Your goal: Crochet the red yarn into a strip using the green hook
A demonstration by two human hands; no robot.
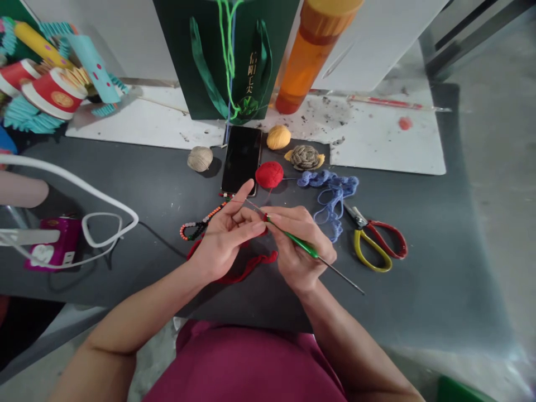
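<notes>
Our first worry is the crowding on the dark grey worktop (125, 192), which stands above a concrete floor (494, 178): a sleeve caught in the white cable (73, 190) could drag the magenta power adapter (54, 243) sideways. Behind the 2 hands, a white paper sheet (377, 145) carries a green paper bag (196, 56) and an orange plastic bottle (314, 56). A black phone (242, 160) lies just beyond the left hand. Nearer, the yellow-and-red scissors (377, 248) rest just beside the blue yarn (333, 195), whose loose loops could snag on the blades if tugged. The red yarn ball (269, 174) could roll if its thread is pulled hard. The red crocheted strip (247, 267) trails under the hands, and the right grip (297, 259) is clamped on the green-handled crochet hook (307, 249), held between the hands above the worktop. The left grip (224, 240) has its fingers (251, 190) raised near the red thread (240, 201); we cannot tell whether they clamp it. Slack thread could slip from the hook.
</notes>
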